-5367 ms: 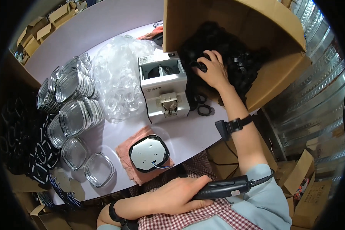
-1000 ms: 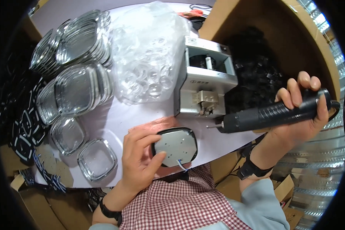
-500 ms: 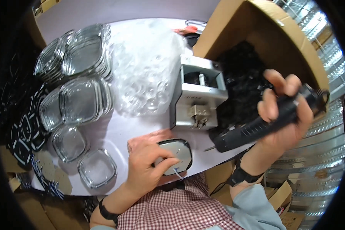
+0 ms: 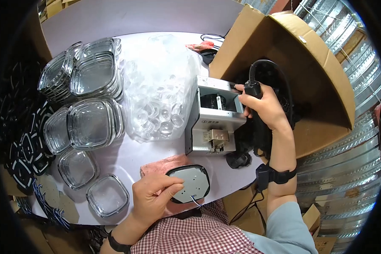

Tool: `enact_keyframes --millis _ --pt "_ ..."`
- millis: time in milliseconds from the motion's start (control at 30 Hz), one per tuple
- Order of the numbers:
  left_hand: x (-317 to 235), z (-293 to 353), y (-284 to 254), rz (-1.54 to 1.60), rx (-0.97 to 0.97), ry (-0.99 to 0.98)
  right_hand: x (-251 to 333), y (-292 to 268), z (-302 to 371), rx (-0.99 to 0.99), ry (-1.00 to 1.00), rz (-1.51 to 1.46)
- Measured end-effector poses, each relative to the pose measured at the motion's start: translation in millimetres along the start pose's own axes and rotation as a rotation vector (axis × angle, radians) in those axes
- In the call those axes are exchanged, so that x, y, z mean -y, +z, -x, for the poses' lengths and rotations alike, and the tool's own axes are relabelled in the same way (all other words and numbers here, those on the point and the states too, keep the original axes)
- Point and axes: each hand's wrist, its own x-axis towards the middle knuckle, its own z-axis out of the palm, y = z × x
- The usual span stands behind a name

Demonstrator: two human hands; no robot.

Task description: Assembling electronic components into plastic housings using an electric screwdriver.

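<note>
Apparently the piece in hand is partly put together. A grey plate (image 4: pixel 192 182) sits inside a black frame (image 4: pixel 208 178), both lying at least partly on a pink cloth (image 4: pixel 167 163) by the near edge of the bench (image 4: pixel 125 158). Small dark dots show on the plate; whether they are bare holes or fastened screws is too fine to tell. A short wire (image 4: pixel 195 202) hangs loose toward the near edge, and no glass cover rests over the plate.

The left hand (image 4: pixel 151 195) is at the plate's left side, thumb and forefinger drawn close together; I cannot tell whether something tiny is between them. The right hand (image 4: pixel 261 104) is wrapped around a black corded tool (image 4: pixel 252 89) at the right side of a metal machine (image 4: pixel 219 117). The tool's tip is out of sight, so nothing shows it working on the plate at this moment.

Plenty looks unused. Glass covers (image 4: pixel 91 122) stand stacked along the bench's left side, with one single cover (image 4: pixel 108 195) near its front edge. Loose black frames (image 4: pixel 27 158) crowd the left end. A plastic bag (image 4: pixel 161 91) of clear round pieces lies between the stacks and the machine.
</note>
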Motion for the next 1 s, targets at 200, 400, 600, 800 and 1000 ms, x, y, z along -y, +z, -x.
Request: enact_keyframes --millis 200,400,600,800,1000 --pt "4.7 3.7 3.2 -0.017 0.003 -0.013 14.7 8.3 0.1 -0.003 -0.259 0.653" --pt "6.3 7.5 4.8 0.135 -0.005 -0.141 17.3 -4.4 18.0 -0.025 -0.258 0.073" --pt "-3.3 12.8 7.9 0.491 0.009 -0.396 30.0 -7.3 97.9 0.113 -0.777 -0.864" --pt "4.6 12.5 13.4 0.607 0.021 -0.443 35.8 43.8 132.5 -0.010 -0.812 -1.320" --pt "5.5 20.7 10.6 0.834 0.011 -0.517 37.5 56.5 134.1 -0.026 -0.836 -1.331"
